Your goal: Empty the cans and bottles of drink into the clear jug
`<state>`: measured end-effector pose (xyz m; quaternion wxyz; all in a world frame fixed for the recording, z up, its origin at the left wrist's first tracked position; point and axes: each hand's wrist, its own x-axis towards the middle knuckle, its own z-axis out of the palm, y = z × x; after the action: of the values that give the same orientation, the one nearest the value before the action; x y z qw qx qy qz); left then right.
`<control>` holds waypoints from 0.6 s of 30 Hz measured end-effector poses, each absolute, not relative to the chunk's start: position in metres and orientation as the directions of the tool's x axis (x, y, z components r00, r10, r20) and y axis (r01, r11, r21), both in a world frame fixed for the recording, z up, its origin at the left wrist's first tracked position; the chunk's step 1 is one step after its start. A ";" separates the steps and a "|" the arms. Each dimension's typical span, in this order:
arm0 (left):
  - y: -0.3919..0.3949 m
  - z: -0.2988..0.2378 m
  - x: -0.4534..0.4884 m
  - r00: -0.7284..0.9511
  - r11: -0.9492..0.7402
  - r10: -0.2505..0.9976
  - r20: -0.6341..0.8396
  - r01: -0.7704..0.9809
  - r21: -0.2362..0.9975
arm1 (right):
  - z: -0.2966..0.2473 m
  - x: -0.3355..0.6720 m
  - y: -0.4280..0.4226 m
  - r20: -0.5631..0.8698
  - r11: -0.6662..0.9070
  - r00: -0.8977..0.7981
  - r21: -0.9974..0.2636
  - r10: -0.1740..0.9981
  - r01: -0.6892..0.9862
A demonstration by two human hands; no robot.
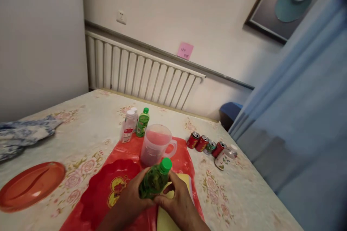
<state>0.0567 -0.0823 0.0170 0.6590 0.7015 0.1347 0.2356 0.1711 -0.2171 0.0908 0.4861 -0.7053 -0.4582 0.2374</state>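
Note:
A small green plastic bottle (154, 181) with a bright green cap is held upright, tilted a little to the right. My left hand (133, 194) wraps round its left side. From the right, the thumb and fingertips of my right hand (180, 197) close on the bottle's lower part. Just behind it stands a clear plastic pitcher (156, 145) with a handle on its right. Beneath my hands are a red scalloped tray (93, 191) with a yellow print and a yellow pad or sheet (166, 218), partly covered by my hands.
Red plastic sheeting (181, 151) lies under the pitcher. Behind stand another green bottle (142, 123) and clear bottles (128, 128). Several drink cans (201, 143) line up at right, beside a jar (224, 158). An orange plate (32, 186) and patterned cloth (27, 135) lie left.

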 end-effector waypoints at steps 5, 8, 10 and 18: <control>-0.123 0.015 0.094 0.894 0.021 0.426 0.139 -0.163 0.986 | 0.082 0.195 -0.254 0.112 -0.151 0.563 -0.905 0.819 0.398; -0.146 0.021 0.118 0.906 -0.024 0.401 0.133 -0.135 0.991 | 0.076 0.214 -0.276 0.110 -0.190 0.617 -0.896 0.779 0.401; -0.160 0.029 0.133 0.933 -0.026 0.346 0.101 -0.098 0.995 | 0.074 0.228 -0.290 0.109 -0.222 0.654 -0.889 0.749 0.401; -0.190 0.056 0.199 0.985 -0.228 0.139 0.106 -0.072 0.971 | 0.074 0.294 -0.344 0.162 -0.144 0.694 -0.921 0.702 0.361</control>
<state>0.1991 -0.1903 0.0561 0.6210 0.7789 0.0215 0.0851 0.2938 -0.3445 0.0735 0.5468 -0.7402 -0.3589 0.1558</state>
